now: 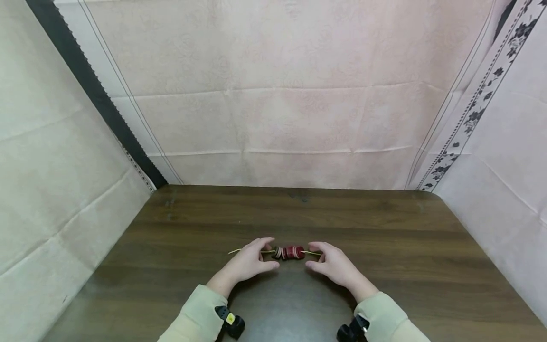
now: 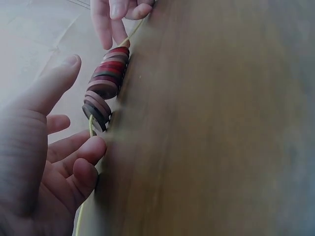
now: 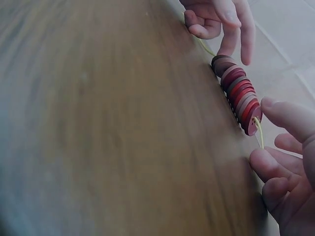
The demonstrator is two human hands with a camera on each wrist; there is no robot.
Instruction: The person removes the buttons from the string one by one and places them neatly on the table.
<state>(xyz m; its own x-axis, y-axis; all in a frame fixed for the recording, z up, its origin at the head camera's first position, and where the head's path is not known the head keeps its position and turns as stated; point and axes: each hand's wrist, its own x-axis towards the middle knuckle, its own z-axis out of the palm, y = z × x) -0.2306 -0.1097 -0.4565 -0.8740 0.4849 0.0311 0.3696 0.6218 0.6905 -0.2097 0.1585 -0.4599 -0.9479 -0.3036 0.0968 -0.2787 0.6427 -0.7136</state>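
Observation:
A row of buttons [image 1: 292, 252] in red, pink and dark green is threaded on a thin yellow cord [image 1: 311, 252] over the table. The end red button [image 3: 251, 126] shows its holes in the right wrist view. My left hand [image 1: 249, 262] is at the left end of the row, thumb held apart and fingers loosely bent beside the cord. Past that hand, a loose cord end sticks out to the left. At the opposite end, my right hand [image 1: 335, 264] has its thumb and fingers spread, with fingertips right by the cord.
The brown wooden table [image 1: 384, 228] stretches out beyond both hands. Pale cloth [image 1: 278, 118] hangs behind it and along both sides. Each sleeve has a black wrist camera strapped on, the left one [image 1: 234, 327] and the right one [image 1: 352, 330].

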